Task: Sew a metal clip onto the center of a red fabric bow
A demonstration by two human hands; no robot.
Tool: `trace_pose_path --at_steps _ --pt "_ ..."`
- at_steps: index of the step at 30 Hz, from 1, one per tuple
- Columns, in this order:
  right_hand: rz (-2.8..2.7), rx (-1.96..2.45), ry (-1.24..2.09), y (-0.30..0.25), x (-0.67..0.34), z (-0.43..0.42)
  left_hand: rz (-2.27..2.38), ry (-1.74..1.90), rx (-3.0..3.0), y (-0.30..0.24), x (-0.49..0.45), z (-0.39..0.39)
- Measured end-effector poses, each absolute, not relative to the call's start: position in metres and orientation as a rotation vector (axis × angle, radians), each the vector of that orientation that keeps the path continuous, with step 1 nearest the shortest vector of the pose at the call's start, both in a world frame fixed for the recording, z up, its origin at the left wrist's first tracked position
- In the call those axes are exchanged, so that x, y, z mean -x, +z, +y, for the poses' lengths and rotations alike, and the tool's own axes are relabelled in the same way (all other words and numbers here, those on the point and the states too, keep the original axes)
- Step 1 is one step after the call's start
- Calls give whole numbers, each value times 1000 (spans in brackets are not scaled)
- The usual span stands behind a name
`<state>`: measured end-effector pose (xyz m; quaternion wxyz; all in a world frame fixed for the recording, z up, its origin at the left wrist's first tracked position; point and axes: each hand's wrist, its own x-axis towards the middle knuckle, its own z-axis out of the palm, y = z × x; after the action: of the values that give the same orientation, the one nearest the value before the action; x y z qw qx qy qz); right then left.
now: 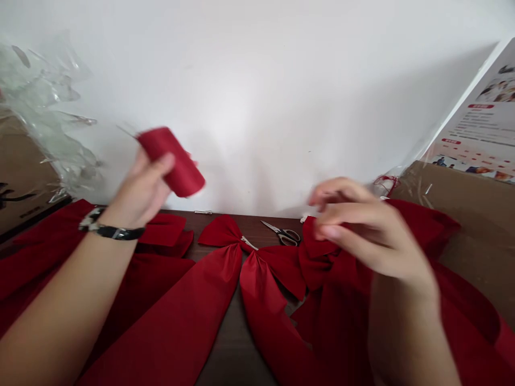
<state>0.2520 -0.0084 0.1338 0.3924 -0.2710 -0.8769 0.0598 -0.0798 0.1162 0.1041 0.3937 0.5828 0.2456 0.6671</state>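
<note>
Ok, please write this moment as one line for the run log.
left hand: holds red ribbon roll | right hand: over red fabric bow, grip unclear | scissors: on dark wood table

Left hand (140, 187) and the red ribbon roll (171, 162) it holds are motion-blurred; roll end detail lost. Right hand (362, 230) is blurred too and hides the middle of a red bow (322, 257); can't tell what its fingers touch. Small metal bit (203, 212) on the far edge of the dark table (229, 343) is too small to identify. Printed poster (483, 118) is cut off at right, clear plastic wrap (44, 107) at left.
</note>
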Motion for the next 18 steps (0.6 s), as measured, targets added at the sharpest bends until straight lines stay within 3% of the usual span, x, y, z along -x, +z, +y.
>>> trace_pose_path --at_steps 5,10,18 --pt "-2311 743 470 84 -209 60 807 1226 -1731 63 24 102" --pt "-2285 767 675 39 -190 87 825 1116 -1712 29 -1 103" --pt "-2094 767 635 5 -200 123 856 941 -1569 10 4 123"
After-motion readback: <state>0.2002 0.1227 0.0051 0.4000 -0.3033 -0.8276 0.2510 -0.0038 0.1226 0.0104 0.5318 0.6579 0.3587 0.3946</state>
